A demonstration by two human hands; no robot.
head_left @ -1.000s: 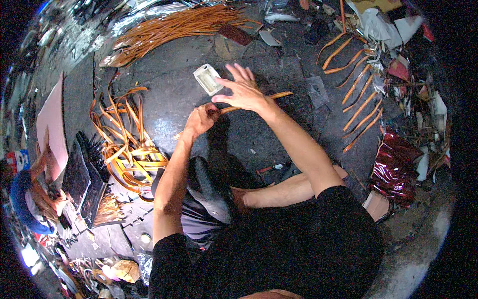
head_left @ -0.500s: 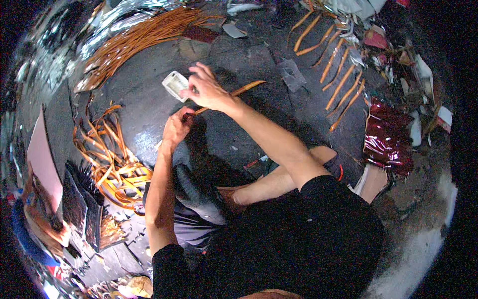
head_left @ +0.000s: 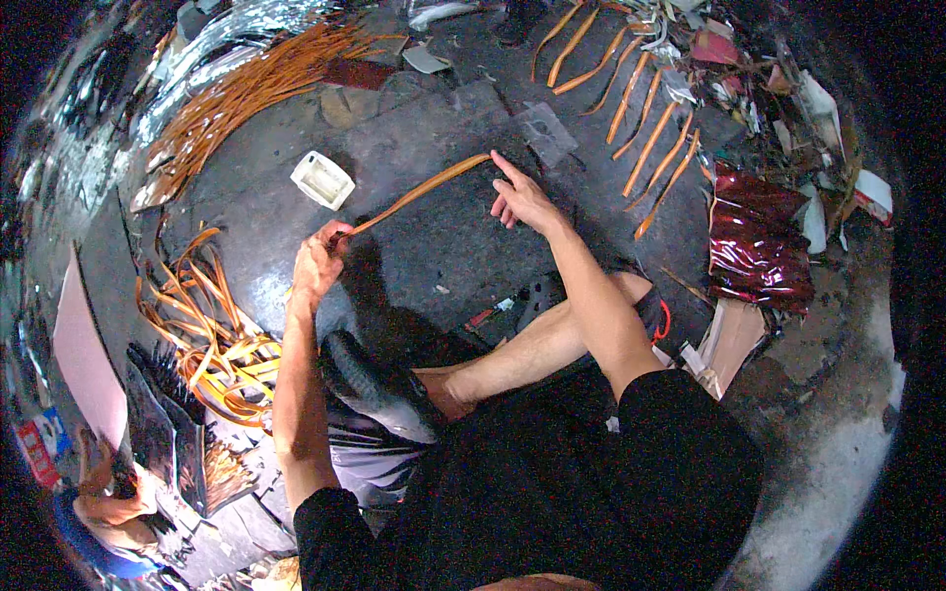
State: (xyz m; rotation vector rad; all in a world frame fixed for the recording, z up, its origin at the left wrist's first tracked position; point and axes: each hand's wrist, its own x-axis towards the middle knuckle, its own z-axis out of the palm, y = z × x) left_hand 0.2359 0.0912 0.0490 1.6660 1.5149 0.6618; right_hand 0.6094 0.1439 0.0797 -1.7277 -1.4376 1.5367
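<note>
A long orange-brown strip (head_left: 419,194) stretches between my hands above the dark floor. My left hand (head_left: 319,260) is closed on its near left end. At the far right end, my right hand (head_left: 527,205) touches the tip with its outstretched index finger, its other fingers partly bent and holding nothing. A small white rectangular dish (head_left: 325,180) with something pale inside sits on the floor just beyond my left hand. Left of my left forearm lies a loose tangle of similar glossy strips (head_left: 222,345).
A row of separate strips (head_left: 641,118) lies at the far right, near a shiny dark red sheet (head_left: 759,241). A bundle of thin orange strips (head_left: 256,94) spreads at the far left. A clear plastic piece (head_left: 545,135) lies beyond my right hand. Another person's hand (head_left: 128,502) shows at lower left.
My right hand has left the white dish and moved right along the strip to its far end. The dish now lies apart from my hand. My left hand keeps hold of the strip.
</note>
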